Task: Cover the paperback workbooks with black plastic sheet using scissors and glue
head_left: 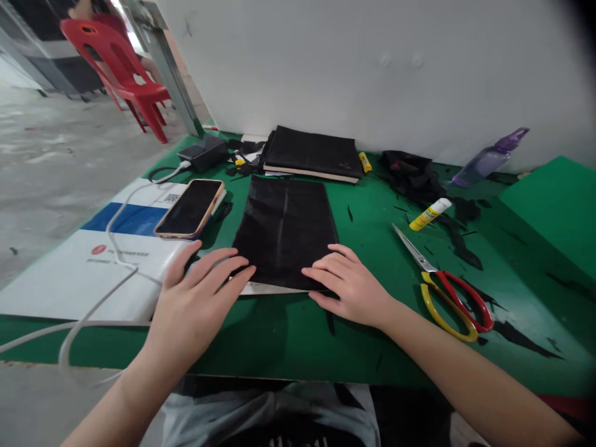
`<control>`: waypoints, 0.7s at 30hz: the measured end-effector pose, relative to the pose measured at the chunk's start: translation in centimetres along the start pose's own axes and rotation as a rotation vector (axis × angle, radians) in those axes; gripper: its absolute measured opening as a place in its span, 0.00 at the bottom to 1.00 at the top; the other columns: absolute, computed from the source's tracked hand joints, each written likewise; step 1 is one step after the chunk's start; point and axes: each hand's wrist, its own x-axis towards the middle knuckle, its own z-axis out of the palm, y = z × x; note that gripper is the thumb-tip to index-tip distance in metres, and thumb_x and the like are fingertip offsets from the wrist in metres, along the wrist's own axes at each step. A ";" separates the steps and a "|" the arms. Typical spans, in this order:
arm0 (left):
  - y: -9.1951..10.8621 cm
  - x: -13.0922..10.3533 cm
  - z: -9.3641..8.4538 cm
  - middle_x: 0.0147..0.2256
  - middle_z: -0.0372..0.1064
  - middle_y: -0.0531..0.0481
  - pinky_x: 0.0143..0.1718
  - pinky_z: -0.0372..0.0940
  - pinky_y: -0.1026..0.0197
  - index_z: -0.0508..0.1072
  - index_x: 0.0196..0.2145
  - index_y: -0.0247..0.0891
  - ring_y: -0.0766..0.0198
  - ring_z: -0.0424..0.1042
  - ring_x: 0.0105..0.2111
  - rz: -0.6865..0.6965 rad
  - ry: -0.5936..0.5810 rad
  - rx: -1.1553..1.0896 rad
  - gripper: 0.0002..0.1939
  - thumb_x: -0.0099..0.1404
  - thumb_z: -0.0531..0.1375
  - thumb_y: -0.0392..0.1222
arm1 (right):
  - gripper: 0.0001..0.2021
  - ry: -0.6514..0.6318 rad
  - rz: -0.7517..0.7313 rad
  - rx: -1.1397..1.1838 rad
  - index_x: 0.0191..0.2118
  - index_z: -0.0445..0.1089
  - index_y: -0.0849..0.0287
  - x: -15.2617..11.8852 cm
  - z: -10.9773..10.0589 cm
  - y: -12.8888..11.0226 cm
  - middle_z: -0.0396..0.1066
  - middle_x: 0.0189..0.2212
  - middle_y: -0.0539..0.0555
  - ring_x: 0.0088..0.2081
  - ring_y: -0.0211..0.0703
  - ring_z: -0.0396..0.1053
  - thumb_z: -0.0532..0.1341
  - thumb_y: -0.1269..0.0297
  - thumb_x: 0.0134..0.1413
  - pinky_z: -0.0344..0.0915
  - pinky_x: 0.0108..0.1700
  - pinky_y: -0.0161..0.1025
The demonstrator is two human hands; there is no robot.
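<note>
The black sheet (288,217) lies on the green table (372,248), just beyond and between the left hand (190,304) and the right hand (351,282), its long axis running away from the person. The left fingers, loosely spread, touch its near-left corner; the right, slightly parted, rest at its near-right corner, thumb apart.

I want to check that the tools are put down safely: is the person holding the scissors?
No, the scissors lie on the green table, while the left hand and right hand are at the black sheet.
</note>
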 end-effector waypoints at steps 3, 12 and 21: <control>0.1 0.3 -0.2 0.49 0.74 0.53 0.64 0.53 0.41 0.70 0.52 0.48 0.55 0.71 0.52 0.035 0.069 -0.010 0.21 0.64 0.57 0.29 | 0.14 0.025 -0.056 -0.074 0.51 0.68 0.59 0.0 -0.1 -0.1 0.74 0.39 0.53 0.40 0.42 0.69 0.56 0.66 0.60 0.59 0.59 0.50; 0.8 1.3 -0.6 0.44 0.77 0.51 0.57 0.63 0.43 0.74 0.44 0.40 0.55 0.77 0.44 0.103 0.310 0.037 0.18 0.57 0.65 0.27 | 0.12 0.174 -0.185 -0.291 0.48 0.69 0.66 0.3 0.2 -0.9 0.73 0.29 0.51 0.32 0.38 0.66 0.59 0.72 0.57 0.65 0.47 0.45; 0.2 0.8 -0.7 0.43 0.77 0.47 0.52 0.68 0.45 0.74 0.41 0.36 0.54 0.77 0.43 0.178 0.310 0.036 0.16 0.54 0.67 0.26 | 0.10 0.240 -0.276 -0.430 0.43 0.72 0.69 0.4 0.3 -1.7 0.73 0.25 0.52 0.28 0.39 0.65 0.59 0.77 0.56 0.66 0.42 0.44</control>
